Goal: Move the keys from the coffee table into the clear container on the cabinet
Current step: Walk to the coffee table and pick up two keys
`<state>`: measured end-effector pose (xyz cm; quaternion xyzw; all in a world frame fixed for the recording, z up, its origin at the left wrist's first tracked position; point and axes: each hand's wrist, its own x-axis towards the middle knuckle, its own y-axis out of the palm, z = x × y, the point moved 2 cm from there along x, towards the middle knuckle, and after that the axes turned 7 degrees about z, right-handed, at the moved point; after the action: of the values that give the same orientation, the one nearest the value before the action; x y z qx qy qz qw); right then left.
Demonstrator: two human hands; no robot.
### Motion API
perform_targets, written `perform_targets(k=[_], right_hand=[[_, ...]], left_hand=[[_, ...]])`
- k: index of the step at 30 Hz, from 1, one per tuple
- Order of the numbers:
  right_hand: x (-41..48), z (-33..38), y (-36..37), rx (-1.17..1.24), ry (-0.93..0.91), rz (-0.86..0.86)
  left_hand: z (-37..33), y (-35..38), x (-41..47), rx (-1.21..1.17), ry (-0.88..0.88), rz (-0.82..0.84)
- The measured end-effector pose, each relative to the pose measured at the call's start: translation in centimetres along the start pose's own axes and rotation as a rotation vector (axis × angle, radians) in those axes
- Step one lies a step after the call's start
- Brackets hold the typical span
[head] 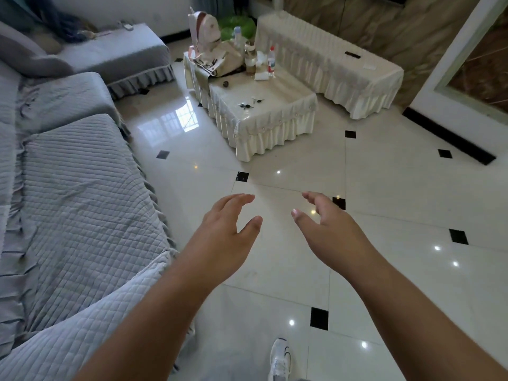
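Observation:
Two small bunches of dark keys [250,103] lie on the glossy top of the coffee table [291,92], which wears a cream ruffled cloth. The table stands some way ahead of me across the tiled floor. My left hand [226,229] and my right hand [327,224] are held out in front of me over the floor, both with fingers apart and nothing in them, well short of the table. A long cabinet [310,48] under a cream cover runs behind the table. I cannot make out a clear container on it.
A grey quilted sofa [82,202] lines the left side. The far end of the coffee table holds a bag [220,63], bottles [271,60] and a jar. A white wall corner [450,86] stands at the right. My white shoe [280,358] shows below.

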<state>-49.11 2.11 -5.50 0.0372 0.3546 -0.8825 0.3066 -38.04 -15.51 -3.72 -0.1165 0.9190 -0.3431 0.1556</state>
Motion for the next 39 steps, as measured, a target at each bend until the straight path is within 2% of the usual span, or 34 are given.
perform_targets(k=[14,27,39], right_hand=[[15.0,2.5,-2.0,-0.03,0.021,-0.009],[34.3,9.9,-2.1,-0.05,0.078,-0.082],[45.4,12.1,-4.4,-0.039,0.054,-0.086]], left_hand=[[2.1,-3.6,15.5,-0.017,-0.009,0.007],[5.8,-13.8,35.6,-0.011,0.002,0.074],[7.1,-17.9,46.2,-0.034,-0.05,0.058]])
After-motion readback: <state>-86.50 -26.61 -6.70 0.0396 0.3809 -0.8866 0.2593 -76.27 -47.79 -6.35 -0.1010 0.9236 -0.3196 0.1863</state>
